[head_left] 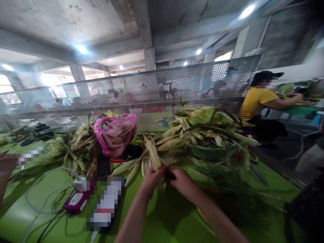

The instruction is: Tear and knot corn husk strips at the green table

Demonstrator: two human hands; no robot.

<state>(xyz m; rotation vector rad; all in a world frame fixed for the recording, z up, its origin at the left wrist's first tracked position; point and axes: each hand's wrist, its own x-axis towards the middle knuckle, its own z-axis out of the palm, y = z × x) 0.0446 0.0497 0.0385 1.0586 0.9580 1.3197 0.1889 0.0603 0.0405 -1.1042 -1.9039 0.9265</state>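
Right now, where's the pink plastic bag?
In the head view, the pink plastic bag sits left of centre, beyond your left hand and just right of a heap of dry husks.

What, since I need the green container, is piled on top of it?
Pale corn husks spread over the green container. Part of its side shows; its inside is covered, so its contents cannot be seen.

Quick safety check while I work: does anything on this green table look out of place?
The purple power strip, with a white plug in it, seems out of place: it lies on the table, left of your left hand, among loose cables, sharing the surface with heaps of husks. Nothing looks plainly damaged.
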